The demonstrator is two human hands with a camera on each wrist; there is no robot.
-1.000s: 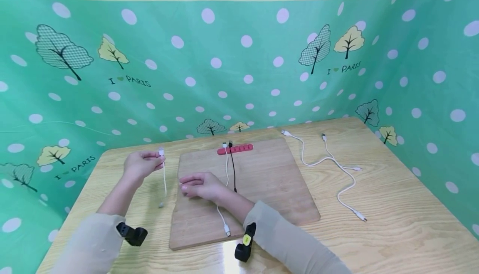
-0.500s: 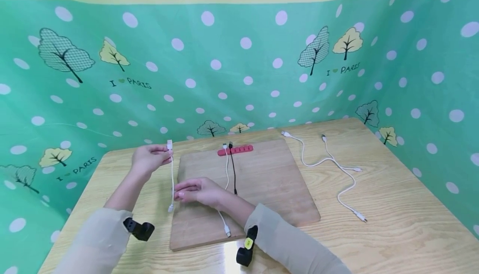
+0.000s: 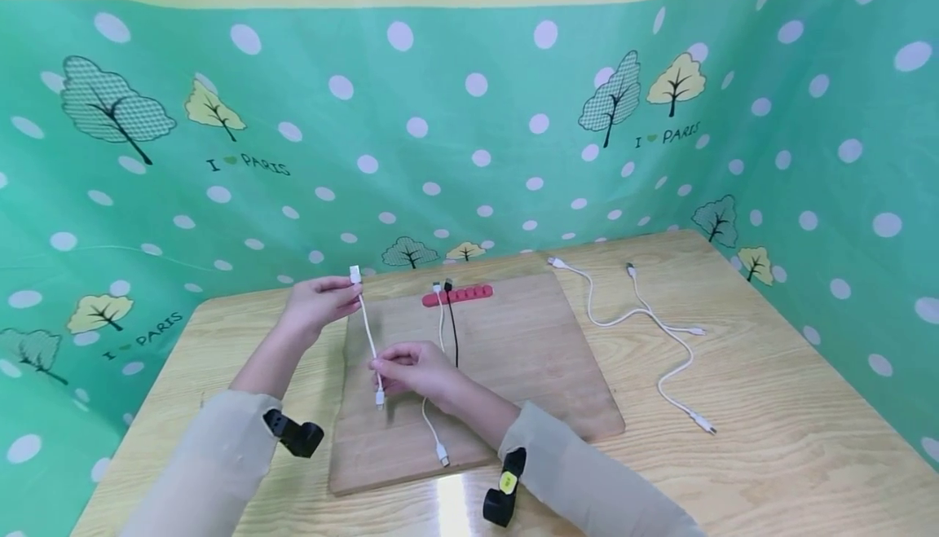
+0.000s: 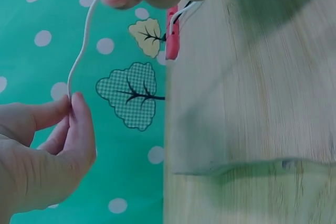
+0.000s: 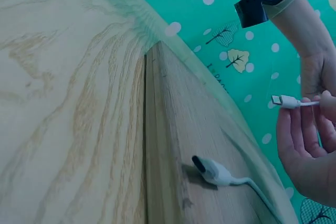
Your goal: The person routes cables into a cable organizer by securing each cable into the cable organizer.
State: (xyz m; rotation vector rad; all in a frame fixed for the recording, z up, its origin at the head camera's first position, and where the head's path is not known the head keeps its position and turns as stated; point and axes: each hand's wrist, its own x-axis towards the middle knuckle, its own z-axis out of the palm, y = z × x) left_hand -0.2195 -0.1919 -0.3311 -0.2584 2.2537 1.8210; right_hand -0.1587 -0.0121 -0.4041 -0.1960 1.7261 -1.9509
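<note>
My left hand (image 3: 320, 304) pinches a short white USB cable (image 3: 368, 327) just below its upper plug, which points up. Lower on the same cable, my right hand (image 3: 418, 370) pinches the cord near its other end. In the right wrist view that small white plug (image 5: 286, 102) sticks out past the right fingers. The cord bows slightly between both hands in the left wrist view. Behind the hands, a red cable clip strip (image 3: 469, 296) lies along the far edge of the wooden board (image 3: 535, 358). A white cable (image 3: 433, 423) and a black cable (image 3: 453, 329) sit in its left slots.
To the right of the board, two white cables lie on the table (image 3: 792, 423): a long curved cable (image 3: 597, 309) and a cable with a dark plug (image 3: 632, 273), crossing each other. A green dotted curtain (image 3: 440, 154) hangs behind the table.
My left hand has moved right with the white USB cable, from beside the board to over its left part. My right hand, earlier without the cable, now pinches its lower end.
</note>
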